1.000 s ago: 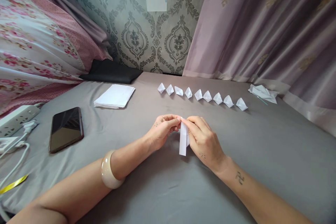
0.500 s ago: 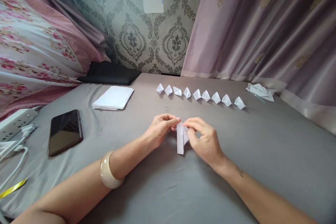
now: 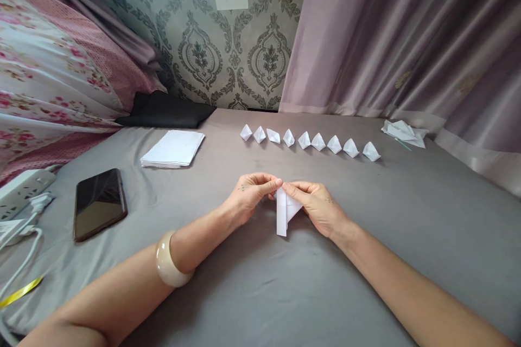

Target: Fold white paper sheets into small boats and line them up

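Note:
A partly folded sheet of white paper (image 3: 282, 214) hangs between my two hands, with a long upright strip on its left and a slanted, pointed flap on its right. My left hand (image 3: 254, 195) pinches its top left corner between thumb and fingers. On the other side my right hand (image 3: 319, 203) is closed on the top edge, its thumb against the front of the paper and its fingertips mostly hidden behind. Beyond the hands, several small folded paper boats (image 3: 318, 142) stand in a row across the grey cloth (image 3: 260, 293).
A stack of white paper (image 3: 173, 148) lies back left, before a black cloth (image 3: 163, 110). Further left are a phone (image 3: 100, 205), a power strip (image 3: 24, 187) with cables and a yellow strip (image 3: 20, 291). Loose white papers (image 3: 404, 133) lie back right near the curtain (image 3: 366, 38).
My right hand has turned, and its thumb now presses the paper's top edge close to my left fingertips. More of the slanted flap shows. The view has tilted slightly downward.

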Action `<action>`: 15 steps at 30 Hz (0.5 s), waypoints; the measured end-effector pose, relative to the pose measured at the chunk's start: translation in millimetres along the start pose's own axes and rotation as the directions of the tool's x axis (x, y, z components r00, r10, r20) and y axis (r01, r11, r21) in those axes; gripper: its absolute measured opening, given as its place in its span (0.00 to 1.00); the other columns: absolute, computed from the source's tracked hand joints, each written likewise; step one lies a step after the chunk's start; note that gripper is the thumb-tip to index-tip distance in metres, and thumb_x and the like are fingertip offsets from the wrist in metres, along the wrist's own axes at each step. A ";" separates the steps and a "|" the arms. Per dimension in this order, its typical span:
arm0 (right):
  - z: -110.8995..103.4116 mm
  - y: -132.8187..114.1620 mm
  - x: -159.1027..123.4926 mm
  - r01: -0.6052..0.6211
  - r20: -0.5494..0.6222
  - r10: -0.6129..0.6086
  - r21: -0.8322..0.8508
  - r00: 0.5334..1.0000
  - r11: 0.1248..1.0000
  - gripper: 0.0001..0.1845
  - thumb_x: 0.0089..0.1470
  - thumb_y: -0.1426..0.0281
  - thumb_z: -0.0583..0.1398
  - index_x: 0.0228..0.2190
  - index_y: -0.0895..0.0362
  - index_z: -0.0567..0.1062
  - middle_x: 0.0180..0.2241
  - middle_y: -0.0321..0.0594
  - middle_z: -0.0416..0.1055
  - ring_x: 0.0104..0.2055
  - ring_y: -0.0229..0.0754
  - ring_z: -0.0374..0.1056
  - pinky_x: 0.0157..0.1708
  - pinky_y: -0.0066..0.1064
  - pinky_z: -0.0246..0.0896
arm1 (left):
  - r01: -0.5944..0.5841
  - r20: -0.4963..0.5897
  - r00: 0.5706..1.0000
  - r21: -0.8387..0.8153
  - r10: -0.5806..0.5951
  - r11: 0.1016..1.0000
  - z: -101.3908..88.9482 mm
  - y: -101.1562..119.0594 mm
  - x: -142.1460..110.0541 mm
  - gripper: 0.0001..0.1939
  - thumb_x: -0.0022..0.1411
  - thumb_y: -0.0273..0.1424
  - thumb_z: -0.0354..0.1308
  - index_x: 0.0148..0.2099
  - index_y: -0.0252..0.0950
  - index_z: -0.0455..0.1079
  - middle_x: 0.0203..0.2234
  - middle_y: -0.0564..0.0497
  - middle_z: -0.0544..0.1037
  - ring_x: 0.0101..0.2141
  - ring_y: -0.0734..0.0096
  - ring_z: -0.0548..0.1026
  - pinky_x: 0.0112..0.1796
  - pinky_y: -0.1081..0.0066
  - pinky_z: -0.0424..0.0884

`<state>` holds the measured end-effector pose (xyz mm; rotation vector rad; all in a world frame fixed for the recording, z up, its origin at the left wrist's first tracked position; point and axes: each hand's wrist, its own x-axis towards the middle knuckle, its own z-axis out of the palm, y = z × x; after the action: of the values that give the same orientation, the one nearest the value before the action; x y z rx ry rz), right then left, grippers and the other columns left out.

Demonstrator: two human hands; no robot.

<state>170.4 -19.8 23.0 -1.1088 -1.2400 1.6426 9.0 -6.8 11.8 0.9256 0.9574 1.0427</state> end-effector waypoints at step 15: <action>-3.5 5.4 7.7 -0.107 -0.135 0.110 0.035 0.985 0.994 0.18 0.35 0.59 0.70 0.26 0.60 0.79 0.24 0.39 0.75 0.27 0.37 0.66 0.30 0.31 0.58 | -0.045 -0.019 0.999 0.191 0.049 0.981 5.4 2.2 -2.8 0.09 0.49 0.33 0.64 0.28 0.31 0.71 0.22 0.53 0.71 0.26 0.77 0.67 0.29 0.74 0.65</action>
<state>170.9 -12.8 15.8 -1.2692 -1.0832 1.6296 12.8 -9.8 16.0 1.1004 1.0735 1.0160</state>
